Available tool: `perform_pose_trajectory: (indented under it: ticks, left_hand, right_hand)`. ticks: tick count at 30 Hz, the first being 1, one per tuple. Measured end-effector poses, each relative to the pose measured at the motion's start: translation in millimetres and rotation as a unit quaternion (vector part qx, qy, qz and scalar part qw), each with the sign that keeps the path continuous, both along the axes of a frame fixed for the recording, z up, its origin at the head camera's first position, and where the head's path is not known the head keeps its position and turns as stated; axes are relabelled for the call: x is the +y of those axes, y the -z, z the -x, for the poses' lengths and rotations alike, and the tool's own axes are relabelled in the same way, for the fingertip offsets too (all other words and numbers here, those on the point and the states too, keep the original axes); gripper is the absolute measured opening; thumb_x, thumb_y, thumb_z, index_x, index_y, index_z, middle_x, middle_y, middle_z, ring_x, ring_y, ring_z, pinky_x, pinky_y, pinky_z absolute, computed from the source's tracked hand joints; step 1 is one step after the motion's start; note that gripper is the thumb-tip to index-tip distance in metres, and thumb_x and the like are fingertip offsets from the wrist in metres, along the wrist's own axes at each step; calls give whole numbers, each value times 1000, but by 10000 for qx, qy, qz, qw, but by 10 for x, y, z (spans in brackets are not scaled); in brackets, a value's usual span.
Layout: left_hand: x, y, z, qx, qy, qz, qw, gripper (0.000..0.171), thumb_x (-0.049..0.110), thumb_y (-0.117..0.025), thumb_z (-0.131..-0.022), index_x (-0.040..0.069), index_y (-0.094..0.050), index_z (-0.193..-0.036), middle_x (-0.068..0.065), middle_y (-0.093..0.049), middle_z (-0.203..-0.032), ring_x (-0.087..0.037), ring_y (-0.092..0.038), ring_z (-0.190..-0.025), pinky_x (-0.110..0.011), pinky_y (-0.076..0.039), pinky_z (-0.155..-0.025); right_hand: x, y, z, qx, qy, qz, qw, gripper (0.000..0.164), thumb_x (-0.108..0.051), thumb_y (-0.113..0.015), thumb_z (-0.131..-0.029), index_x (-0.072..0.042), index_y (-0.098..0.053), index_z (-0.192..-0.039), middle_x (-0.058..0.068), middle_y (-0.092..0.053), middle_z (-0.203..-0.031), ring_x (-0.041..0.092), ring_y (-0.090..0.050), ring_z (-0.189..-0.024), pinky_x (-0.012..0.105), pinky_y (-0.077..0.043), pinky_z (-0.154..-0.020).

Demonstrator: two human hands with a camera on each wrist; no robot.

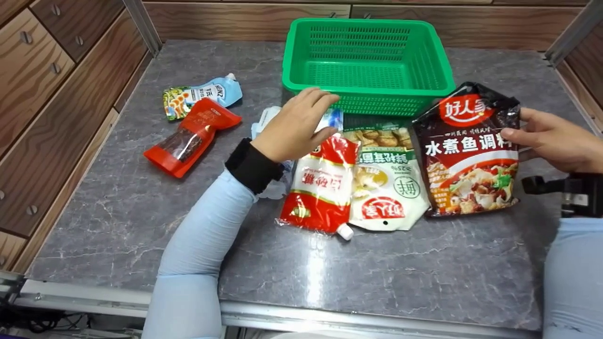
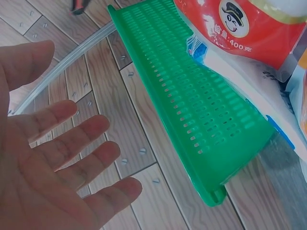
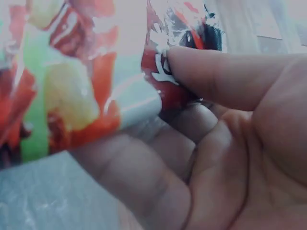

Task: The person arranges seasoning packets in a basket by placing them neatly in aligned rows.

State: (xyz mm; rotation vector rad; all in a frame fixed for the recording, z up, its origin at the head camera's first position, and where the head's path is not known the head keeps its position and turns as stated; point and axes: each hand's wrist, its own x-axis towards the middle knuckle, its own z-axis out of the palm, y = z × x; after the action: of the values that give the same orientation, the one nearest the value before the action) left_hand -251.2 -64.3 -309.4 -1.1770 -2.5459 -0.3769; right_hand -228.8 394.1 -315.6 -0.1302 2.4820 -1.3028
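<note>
My right hand [image 1: 553, 139] grips the right edge of a dark seasoning packet [image 1: 466, 155], thumb on its front and fingers behind, as the right wrist view also shows. The packet leans upright beside a green-and-white pouch [image 1: 384, 183]. My left hand [image 1: 301, 125] hovers over the top of a red-and-white spouted pouch [image 1: 322, 183], its fingers loosely extended; the left wrist view shows the palm holding nothing. Under the left hand and forearm, a pale blue-and-white packet [image 1: 268, 117] lies partly hidden.
A green plastic basket [image 1: 367, 89] stands at the back of the grey marbled table [image 1: 377, 273]. At the left lie a red packet with a clear window [image 1: 188, 136] and a light-blue spouted pouch [image 1: 224, 92]. Wood-patterned panels [image 1: 245, 21] border the table.
</note>
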Motion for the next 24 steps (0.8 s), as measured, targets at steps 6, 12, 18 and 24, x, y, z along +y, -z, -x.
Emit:
perform_pose_trajectory:
  ticks: [6,12,18,24]
  left_hand:
    - [8,6,5,-87,-28,-28,10000,54,41,-49,-93,8,-40,-135,-3,-45,-130,-15,-33,-125,-24,-20,-106]
    - [8,7,12,-87,-25,-78,9999,54,41,-50,-92,8,-40,-135,-3,-45,-130,-14,-33,-125,-24,-20,-106]
    - [5,3,12,-103,2,-116,9999,56,44,-47,-92,8,-40,-135,-2,-45,-129,-14,-33,-124,-24,-21,-106]
    - [2,-3,1,-342,75,-293,9990,63,49,-47,-90,9,-36,-138,-2,-44,-131,-12,-32,-125,-23,-22,-105]
  right_hand:
    - [-67,-150,-95,680,-348,277,9967,48,-20,-45,-97,-15,-28,-142,-8,-61,-107,11,-62,-89,33,-55,-65]
    - [-121,-281,-177,1274,-397,1149,9844,43,-3,-46,-94,-10,-39,-136,-1,-66,-99,13,-65,-81,29,-55,-60]
    - [-140,-403,-227,1628,-318,2391,9567,41,10,-45,-91,-3,-47,-129,7,-68,-93,16,-67,-75,28,-53,-54]
    - [-226,-495,-228,1931,-101,2945,9359,42,9,-47,-90,0,-45,-131,8,-68,-96,15,-67,-77,27,-53,-54]
